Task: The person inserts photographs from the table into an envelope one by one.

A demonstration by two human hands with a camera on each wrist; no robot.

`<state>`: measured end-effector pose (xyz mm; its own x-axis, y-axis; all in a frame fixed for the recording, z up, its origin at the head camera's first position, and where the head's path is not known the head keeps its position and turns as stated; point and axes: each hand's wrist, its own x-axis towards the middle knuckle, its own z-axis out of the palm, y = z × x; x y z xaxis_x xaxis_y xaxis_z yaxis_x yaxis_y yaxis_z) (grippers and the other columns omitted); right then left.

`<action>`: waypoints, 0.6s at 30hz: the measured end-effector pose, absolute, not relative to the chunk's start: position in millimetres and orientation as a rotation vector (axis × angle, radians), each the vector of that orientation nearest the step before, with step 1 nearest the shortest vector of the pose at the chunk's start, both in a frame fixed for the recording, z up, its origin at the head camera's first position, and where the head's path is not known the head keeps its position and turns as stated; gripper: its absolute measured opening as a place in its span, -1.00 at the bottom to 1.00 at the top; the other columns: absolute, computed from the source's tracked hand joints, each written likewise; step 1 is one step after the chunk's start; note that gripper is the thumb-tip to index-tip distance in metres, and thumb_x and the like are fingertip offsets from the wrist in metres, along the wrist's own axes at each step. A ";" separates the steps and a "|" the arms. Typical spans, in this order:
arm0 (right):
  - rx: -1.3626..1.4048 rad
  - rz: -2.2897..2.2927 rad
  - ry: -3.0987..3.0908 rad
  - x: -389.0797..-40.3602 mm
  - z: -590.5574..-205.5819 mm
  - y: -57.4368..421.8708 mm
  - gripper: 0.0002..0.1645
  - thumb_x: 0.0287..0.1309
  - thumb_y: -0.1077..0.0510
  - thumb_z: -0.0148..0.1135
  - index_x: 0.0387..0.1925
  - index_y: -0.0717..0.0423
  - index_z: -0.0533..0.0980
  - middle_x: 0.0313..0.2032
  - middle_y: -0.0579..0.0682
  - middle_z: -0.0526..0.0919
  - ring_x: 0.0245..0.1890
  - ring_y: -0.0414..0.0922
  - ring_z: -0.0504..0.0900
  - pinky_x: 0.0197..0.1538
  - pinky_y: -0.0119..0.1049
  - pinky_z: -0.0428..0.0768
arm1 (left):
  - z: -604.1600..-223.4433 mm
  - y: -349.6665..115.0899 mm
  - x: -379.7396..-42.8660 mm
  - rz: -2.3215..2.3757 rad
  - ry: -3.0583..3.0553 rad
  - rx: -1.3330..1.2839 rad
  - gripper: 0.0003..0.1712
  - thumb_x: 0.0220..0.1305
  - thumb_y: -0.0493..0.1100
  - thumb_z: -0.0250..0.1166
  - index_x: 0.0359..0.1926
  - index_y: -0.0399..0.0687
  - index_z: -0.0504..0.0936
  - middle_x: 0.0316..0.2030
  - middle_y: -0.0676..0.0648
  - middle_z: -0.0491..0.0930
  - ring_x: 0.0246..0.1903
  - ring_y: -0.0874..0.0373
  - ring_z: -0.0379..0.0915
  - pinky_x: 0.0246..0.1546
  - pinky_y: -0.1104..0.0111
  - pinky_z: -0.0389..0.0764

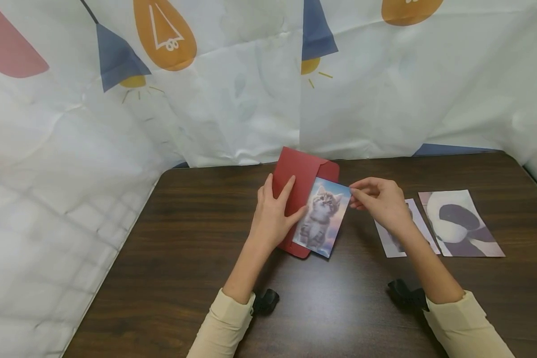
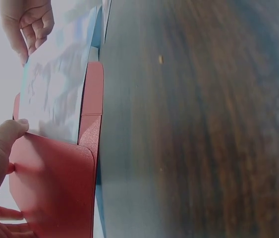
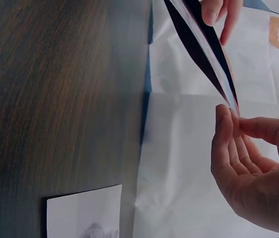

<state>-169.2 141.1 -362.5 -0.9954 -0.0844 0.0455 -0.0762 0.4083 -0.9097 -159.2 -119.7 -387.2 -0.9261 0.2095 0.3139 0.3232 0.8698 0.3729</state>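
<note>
One kitten card [image 1: 323,219], long axis slanting near-left to far-right, lies left of the right hand [image 1: 384,203], whose grip pinches its far right corner; the left hand [image 1: 272,215], fingers apart, rests on the red envelope [image 1: 304,174].

Dark brown wood-grain table [image 1: 170,268]; by its far edge, a plain red envelope [image 1: 300,169] and a card [image 1: 322,216] picturing a grey kitten on blue and pink.
</note>
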 end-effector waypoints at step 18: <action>-0.111 -1.719 2.601 -165.5 -361.3 135.3 -0.69 0.49 0.22 0.26 0.07 0.41 0.64 -0.21 0.29 0.80 -0.38 -0.19 0.79 -0.20 -0.39 0.77 | -389.3 -113.3 -156.8 -0.599 -2.753 -0.440 -0.12 0.35 0.08 0.48 0.58 0.03 0.35 0.56 -0.41 0.08 0.40 -0.32 0.23 0.15 -0.02 0.70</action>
